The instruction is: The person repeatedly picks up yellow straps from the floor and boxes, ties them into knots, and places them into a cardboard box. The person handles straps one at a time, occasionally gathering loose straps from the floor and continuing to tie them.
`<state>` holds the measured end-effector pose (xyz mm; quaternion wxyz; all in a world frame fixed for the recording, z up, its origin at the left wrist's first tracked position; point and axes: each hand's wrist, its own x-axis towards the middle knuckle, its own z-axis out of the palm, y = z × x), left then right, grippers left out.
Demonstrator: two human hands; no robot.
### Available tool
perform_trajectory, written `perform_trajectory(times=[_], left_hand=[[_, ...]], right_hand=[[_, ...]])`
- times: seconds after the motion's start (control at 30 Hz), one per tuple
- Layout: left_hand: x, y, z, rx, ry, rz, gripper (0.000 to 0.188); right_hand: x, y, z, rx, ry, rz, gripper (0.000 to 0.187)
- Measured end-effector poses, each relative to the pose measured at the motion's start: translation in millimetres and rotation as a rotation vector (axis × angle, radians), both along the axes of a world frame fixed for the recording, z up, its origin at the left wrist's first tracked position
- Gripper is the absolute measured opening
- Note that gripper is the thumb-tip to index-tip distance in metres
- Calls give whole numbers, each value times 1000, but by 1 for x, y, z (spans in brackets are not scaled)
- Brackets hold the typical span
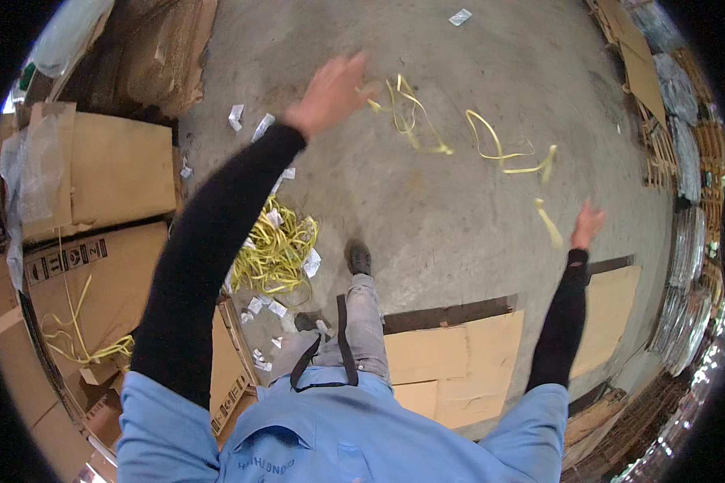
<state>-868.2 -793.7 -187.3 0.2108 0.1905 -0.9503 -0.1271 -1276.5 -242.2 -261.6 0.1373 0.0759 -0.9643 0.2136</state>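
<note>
My left hand (329, 95) reaches out over the floor, its fingers stretched and slightly blurred. Close by its thumb is the end of a loose yellow strap (412, 97), which curls away to the right; I cannot tell whether they touch. More yellow strapping (491, 149) twists between my two hands, partly smeared by motion. On the right, my right hand (588, 225) is blurred, and its fingers are not clear. A short yellow strap piece (548, 223) shows to its left, apart from it.
A tangled heap of yellow straps (278, 253) with white paper scraps lies left of my feet. Cardboard boxes (122, 165) stand at the left. Flat cardboard sheets (467, 354) lie to the right of my legs. Plastic-wrapped stacks (681, 165) line the right side.
</note>
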Motion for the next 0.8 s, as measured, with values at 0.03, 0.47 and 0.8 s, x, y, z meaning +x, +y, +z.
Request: perform_trajectory(times=[0.03, 0.47, 0.8], left_hand=[[48, 13, -38, 176, -33, 84, 64], [714, 541, -217, 1468, -810, 1389, 71], [613, 551, -324, 1483, -756, 1649, 74]], right_hand=[[32, 19, -43, -64, -72, 34, 61], [610, -108, -267, 261, -1127, 1031, 48], [758, -359, -509, 360, -629, 1704, 46]])
